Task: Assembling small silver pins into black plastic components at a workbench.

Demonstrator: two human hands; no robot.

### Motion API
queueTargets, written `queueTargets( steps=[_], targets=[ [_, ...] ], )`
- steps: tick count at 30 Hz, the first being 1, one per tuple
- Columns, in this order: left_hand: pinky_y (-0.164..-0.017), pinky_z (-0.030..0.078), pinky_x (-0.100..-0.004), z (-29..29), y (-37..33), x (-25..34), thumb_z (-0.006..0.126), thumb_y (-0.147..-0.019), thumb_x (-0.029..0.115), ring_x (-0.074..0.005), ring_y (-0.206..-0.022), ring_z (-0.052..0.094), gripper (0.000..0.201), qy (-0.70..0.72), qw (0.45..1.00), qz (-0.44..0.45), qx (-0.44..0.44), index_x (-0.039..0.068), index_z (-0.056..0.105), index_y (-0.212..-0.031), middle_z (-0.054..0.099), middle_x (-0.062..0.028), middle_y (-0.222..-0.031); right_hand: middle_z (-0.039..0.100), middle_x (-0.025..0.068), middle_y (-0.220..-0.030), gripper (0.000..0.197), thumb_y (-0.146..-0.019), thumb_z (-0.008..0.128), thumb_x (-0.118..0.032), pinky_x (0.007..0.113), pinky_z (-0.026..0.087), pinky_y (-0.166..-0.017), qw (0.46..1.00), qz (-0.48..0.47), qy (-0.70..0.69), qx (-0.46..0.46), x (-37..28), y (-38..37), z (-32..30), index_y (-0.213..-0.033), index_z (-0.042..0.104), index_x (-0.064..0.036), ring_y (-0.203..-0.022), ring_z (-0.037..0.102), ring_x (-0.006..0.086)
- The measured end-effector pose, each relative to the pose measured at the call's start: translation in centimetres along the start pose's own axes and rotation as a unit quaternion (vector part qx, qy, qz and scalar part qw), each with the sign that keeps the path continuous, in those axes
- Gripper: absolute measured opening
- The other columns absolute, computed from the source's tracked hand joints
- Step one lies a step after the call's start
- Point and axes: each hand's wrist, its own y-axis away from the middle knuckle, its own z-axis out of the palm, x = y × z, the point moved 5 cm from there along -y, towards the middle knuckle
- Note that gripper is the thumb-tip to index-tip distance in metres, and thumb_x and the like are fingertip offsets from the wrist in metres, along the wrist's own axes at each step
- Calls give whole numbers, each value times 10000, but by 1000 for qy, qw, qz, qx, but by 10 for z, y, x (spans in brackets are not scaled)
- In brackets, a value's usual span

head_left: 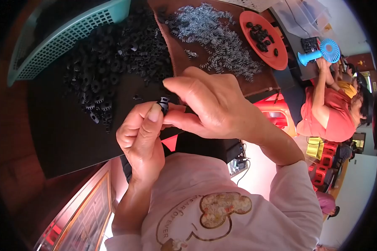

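Between the thumb and fingers of my left hand [142, 131] is a small black plastic part with a pale band [163, 103], held over the near edge of the table. My right hand [213, 102] comes in from the right with its upper finger and lower finger spread apart. Its lower fingertip is close beside the part; whether it touches cannot be made out. Beyond my hands lies a large heap of black ring-shaped and toothed parts [113, 67]. Farther right, a pile of small silvery coil springs [209, 31] is spread on a brown cloth [234, 79].
A green perforated basket [67, 44] lies tipped at the far left. An orange-red plate [276, 58] at the back right carries several black parts. A person in red [322, 108] sits at the right, a hand at a blue fan [330, 51]. Red stools [276, 111] stand below.
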Motion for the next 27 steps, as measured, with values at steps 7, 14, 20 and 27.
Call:
queueTargets(
  steps=[7, 14, 20, 27],
  targets=[
    [-707, 425, -188, -1, 2, 8, 553, -968, 152, -54, -762, 541, 191, -64, 998, 30, 7, -23, 628, -967, 615, -17, -864, 493, 37, -713, 162, -644, 631, -157, 274, 417, -386, 993, -95, 73, -6, -14, 2, 10, -719, 541, -44, -483, 547, 136],
    [-641, 438, -186, 5, -5, 5, 550, -985, 163, -57, -708, 553, 216, -61, 998, 21, 0, -33, 640, -997, 625, -19, -812, 496, 46, -715, 263, -703, 728, -194, 279, 405, -388, 997, -26, 70, 31, -5, 2, 2, -786, 533, -38, -505, 564, 156],
    [-649, 495, -228, 10, -2, 9, 534, -995, 210, -112, -709, 620, 294, -144, 988, 37, -45, -65, 630, -1034, 669, -93, -856, 557, 59, -762, 288, -714, 737, -252, 340, 458, -448, 998, 13, 56, 25, 6, 12, -17, -863, 574, -69, -567, 589, 229],
    [-708, 561, -316, 10, 1, 9, 524, -1006, 246, -223, -727, 698, 335, -82, 995, -3, -60, -69, 636, -1005, 695, -158, -889, 615, 72, -833, 297, -827, 709, -144, 282, 481, -634, 942, 289, 138, 99, 124, 56, -112, -1059, 607, 12, -699, 593, 161]
  ],
)
